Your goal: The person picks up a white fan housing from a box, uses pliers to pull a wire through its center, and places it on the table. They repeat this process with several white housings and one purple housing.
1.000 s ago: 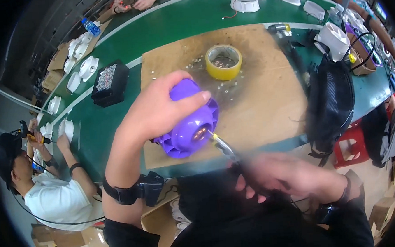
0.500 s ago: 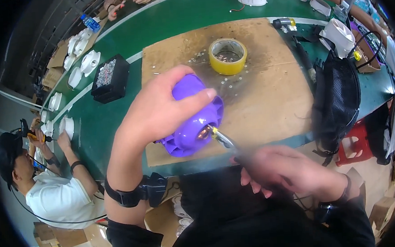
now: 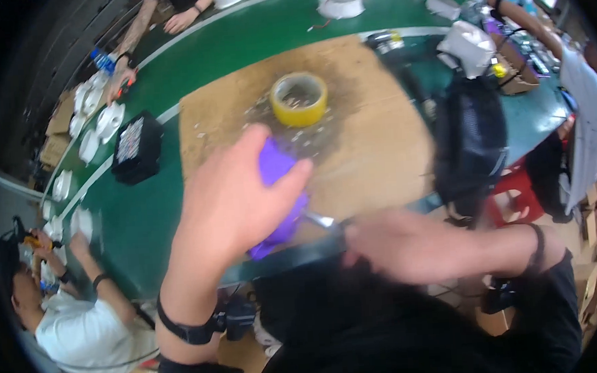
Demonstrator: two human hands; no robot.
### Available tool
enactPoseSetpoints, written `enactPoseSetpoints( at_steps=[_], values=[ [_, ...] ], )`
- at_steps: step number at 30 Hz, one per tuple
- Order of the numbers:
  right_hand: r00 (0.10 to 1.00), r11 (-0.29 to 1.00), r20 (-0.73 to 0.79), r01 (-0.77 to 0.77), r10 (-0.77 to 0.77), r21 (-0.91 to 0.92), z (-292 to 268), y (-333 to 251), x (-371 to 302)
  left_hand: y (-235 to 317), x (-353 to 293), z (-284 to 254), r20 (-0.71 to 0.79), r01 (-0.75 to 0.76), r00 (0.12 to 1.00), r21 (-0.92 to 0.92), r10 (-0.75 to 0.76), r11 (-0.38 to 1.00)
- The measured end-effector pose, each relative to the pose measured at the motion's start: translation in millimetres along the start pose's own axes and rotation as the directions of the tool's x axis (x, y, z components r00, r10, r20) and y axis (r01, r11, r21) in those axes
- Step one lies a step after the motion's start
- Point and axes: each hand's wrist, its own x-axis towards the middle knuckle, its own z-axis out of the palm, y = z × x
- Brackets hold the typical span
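Observation:
My left hand (image 3: pixel 227 191) is wrapped around a glossy purple plastic housing (image 3: pixel 280 167), held over the near edge of the cardboard. Much of the housing is behind the hand. My right hand (image 3: pixel 404 245), blurred by motion, is closed on a hand tool with a silvery metal shaft (image 3: pixel 320 219). The shaft points left at the housing's right side; blur hides whether its tip is inside. The tool's handle is covered by my fingers, so its exact kind is unclear. Beyond my left hand, a yellow tape roll (image 3: pixel 299 108) lies on the cardboard sheet (image 3: pixel 371 148) with small metal parts inside it.
At left on the green table (image 3: pixel 136 217) stands a black box (image 3: pixel 137 145) of small metal parts. A black mesh bag (image 3: pixel 470 142) sits at right, near a dark tool (image 3: pixel 412 84). White round housings (image 3: pixel 339 5) line the far side. Co-workers' hands (image 3: pixel 182 21) show beyond.
The view has shifted, so the table's things appear further left. The housing has turned, hiding its opening and the coppery part inside. My right hand and tool have shifted with it.

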Motion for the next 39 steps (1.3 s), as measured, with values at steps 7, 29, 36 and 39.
enactPoseSetpoints(
  at_steps=[7, 29, 36, 39],
  values=[
    [0.997, 0.984, 0.072, -0.048, 0.036, 0.172, 4.9, 17.5, 14.0, 0.2, -2.6, 4.9, -0.035, 0.050, 0.998, -0.034, -0.051, 0.998],
    [0.954, 0.831, -0.148, 0.145, -0.262, -0.537, 34.7, 8.5, -10.0, -5.3, -10.8, 0.7, -0.088, -0.001, 0.996, 0.002, 0.001, 1.000],
    [0.985, 0.955, 0.144, -0.135, 0.099, 0.264, 14.7, 19.3, 2.3, -8.7, -8.0, 2.1, -0.086, -0.001, 0.996, 0.053, 0.006, 0.999],
    [0.935, 0.710, 0.350, -0.209, -0.057, 0.673, 16.6, 41.5, -2.1, -11.6, -6.1, 5.4, -0.055, -0.080, 0.995, 0.024, 0.081, 0.997]
  ],
)
